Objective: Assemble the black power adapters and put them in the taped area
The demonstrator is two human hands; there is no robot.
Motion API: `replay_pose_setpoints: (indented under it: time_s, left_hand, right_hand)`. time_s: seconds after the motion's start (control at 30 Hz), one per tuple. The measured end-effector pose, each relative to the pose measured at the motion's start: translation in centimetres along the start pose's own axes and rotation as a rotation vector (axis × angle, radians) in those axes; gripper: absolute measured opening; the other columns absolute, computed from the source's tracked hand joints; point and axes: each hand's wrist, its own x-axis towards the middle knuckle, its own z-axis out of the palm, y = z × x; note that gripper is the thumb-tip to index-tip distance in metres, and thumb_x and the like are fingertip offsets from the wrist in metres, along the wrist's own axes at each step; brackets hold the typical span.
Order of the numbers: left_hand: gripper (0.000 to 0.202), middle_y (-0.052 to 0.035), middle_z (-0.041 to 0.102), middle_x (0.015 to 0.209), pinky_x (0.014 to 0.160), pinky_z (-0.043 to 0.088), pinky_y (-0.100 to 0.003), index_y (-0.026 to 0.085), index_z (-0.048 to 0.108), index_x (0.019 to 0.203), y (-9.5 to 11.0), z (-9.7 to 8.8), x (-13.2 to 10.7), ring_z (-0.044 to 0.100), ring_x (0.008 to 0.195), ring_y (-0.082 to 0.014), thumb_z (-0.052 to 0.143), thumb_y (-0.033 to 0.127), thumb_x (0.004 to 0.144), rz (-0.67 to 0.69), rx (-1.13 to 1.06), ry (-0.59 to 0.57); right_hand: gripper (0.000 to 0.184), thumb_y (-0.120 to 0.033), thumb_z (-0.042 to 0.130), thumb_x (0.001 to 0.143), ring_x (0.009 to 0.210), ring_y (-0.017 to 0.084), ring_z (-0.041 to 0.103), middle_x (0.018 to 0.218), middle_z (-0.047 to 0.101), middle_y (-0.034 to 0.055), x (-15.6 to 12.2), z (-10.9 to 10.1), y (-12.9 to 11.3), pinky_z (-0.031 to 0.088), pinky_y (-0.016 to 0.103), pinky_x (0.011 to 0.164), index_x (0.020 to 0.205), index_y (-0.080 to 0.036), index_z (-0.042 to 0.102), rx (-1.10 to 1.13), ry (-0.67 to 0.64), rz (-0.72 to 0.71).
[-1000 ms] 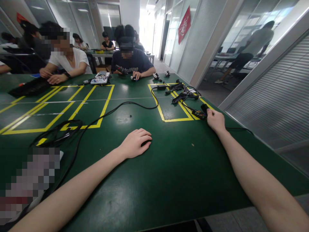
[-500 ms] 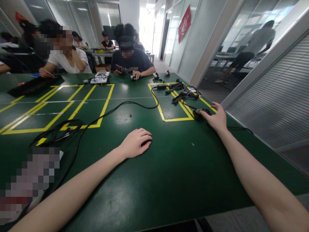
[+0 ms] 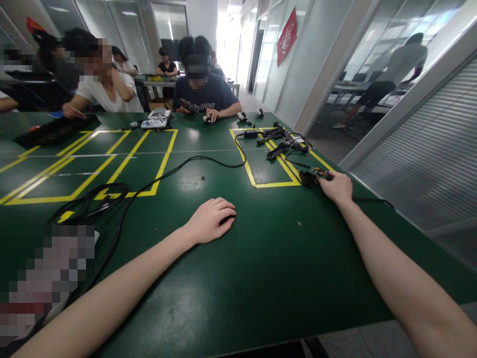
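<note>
My left hand (image 3: 211, 220) rests palm down on the green table (image 3: 261, 258), fingers loosely curved with a dark gap beside the thumb. I see nothing held in it. At the right side of the table my right hand (image 3: 337, 188) has closed on the end of a small green circuit board (image 3: 319, 172). A black rounded piece (image 3: 307, 179) lies right beside the board, touching or just next to it. Beyond them is a tangle of black parts and cables (image 3: 281, 144) on the yellow tape marks (image 3: 276, 185).
A long black cable (image 3: 197, 158) crosses the table to a coil (image 3: 91, 204) at the left. A blurred flat item (image 3: 55, 268) lies near my left forearm. Across the table, a person (image 3: 208, 94) holds a dark tool. A white device (image 3: 156, 119) and black tray (image 3: 55, 132) stand farther off.
My right hand's raised fingers have come down and closed around the circuit board's end, and more of the board now shows. My left hand has stayed in place.
</note>
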Motion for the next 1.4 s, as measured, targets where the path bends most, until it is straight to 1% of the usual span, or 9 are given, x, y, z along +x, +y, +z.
replay_pose_setpoints:
  time_s: [0.13,0.27,0.47,0.63,0.83,1.07,1.17,1.27,1.4]
  left_hand:
    - [0.021,-0.0081,0.076,0.114,0.091,0.056,-0.039,0.021,0.074,0.102,0.0,0.0,0.0,0.069,0.108,-0.0232,0.053,0.026,0.1,-0.002,0.004,-0.004]
    - [0.021,-0.008,0.076,0.115,0.091,0.056,-0.039,0.02,0.073,0.103,-0.1,0.1,0.0,0.069,0.108,-0.023,0.053,0.026,0.1,0.006,0.011,-0.005]
    - [0.018,-0.0076,0.076,0.108,0.086,0.055,-0.038,0.018,0.071,0.1,0.0,0.0,0.0,0.069,0.101,-0.0224,0.054,0.024,0.099,-0.003,0.049,0.089]
    - [0.021,-0.0101,0.073,0.111,0.092,0.054,-0.041,0.019,0.07,0.107,0.4,-0.2,0.0,0.067,0.104,-0.0247,0.055,0.03,0.098,-0.145,0.103,0.276]
    - [0.039,-0.0162,0.061,0.141,0.114,0.042,-0.055,0.018,0.066,0.126,-0.3,0.4,0.2,0.054,0.134,-0.0342,0.055,0.044,0.099,-0.485,0.176,0.234]
    - [0.038,-0.0129,0.065,0.135,0.115,0.043,-0.049,0.019,0.063,0.125,-1.1,0.6,0.3,0.057,0.13,-0.0292,0.043,0.044,0.104,-0.607,0.034,0.151]
    - [0.039,-0.0119,0.066,0.124,0.108,0.048,-0.045,0.019,0.061,0.12,-0.9,0.1,0.4,0.061,0.121,-0.0279,0.039,0.046,0.105,-0.662,-0.028,0.164]
    - [0.041,-0.0117,0.065,0.119,0.102,0.052,-0.045,0.018,0.059,0.12,-0.6,-0.1,0.5,0.063,0.114,-0.0285,0.045,0.052,0.101,-0.734,-0.045,0.18]
    - [0.041,-0.0105,0.063,0.114,0.098,0.054,-0.046,0.019,0.062,0.111,-0.6,0.1,0.5,0.063,0.111,-0.0304,0.063,0.054,0.09,-0.723,0.002,0.155]
  right_hand:
    - [0.024,-0.034,0.065,0.08,0.085,0.035,0.071,0.086,0.077,0.0151,-1.1,0.7,-3.2,0.051,0.039,0.069,0.092,-0.018,0.078,-0.092,-0.093,-0.001]
    - [0.019,-0.032,0.065,0.08,0.078,0.029,0.069,0.086,0.076,0.0112,-3.7,1.5,-8.0,0.047,0.033,0.061,0.088,-0.02,0.077,-0.019,-0.162,-0.24]
    - [0.013,-0.023,0.065,0.084,0.08,0.023,0.067,0.089,0.072,0.0083,-7.9,1.1,-13.5,0.048,0.03,0.07,0.091,-0.018,0.075,0.221,-0.422,-0.608]
    - [0.014,-0.023,0.063,0.089,0.081,0.021,0.068,0.093,0.071,0.0082,-11.2,-0.3,-16.0,0.051,0.03,0.072,0.099,-0.018,0.073,0.499,-0.594,-0.882]
    - [0.019,-0.019,0.061,0.089,0.086,0.02,0.07,0.099,0.073,0.0092,-13.7,-1.5,-17.7,0.056,0.031,0.077,0.106,-0.019,0.07,0.705,-0.725,-1.053]
    - [0.015,-0.019,0.061,0.092,0.1,0.022,0.071,0.109,0.074,0.0116,-13.3,-1.5,-17.7,0.057,0.037,0.09,0.105,-0.019,0.069,0.919,-0.557,-0.889]
    - [0.01,-0.028,0.066,0.091,0.083,0.021,0.069,0.091,0.074,0.007,-13.1,-1.4,-17.7,0.056,0.034,0.076,0.096,-0.019,0.069,0.912,-0.446,-0.671]
    - [0.024,-0.042,0.066,0.092,0.056,0.015,0.057,0.066,0.064,0.0003,-12.7,-1.0,-17.6,0.048,0.028,0.055,0.084,-0.02,0.066,0.909,-0.389,-0.396]
    - [0.043,-0.063,0.064,0.09,0.043,0.01,0.043,0.071,0.065,0.0012,-11.8,-0.2,-17.4,0.038,0.026,0.043,0.086,-0.02,0.065,1.029,-0.325,-0.144]
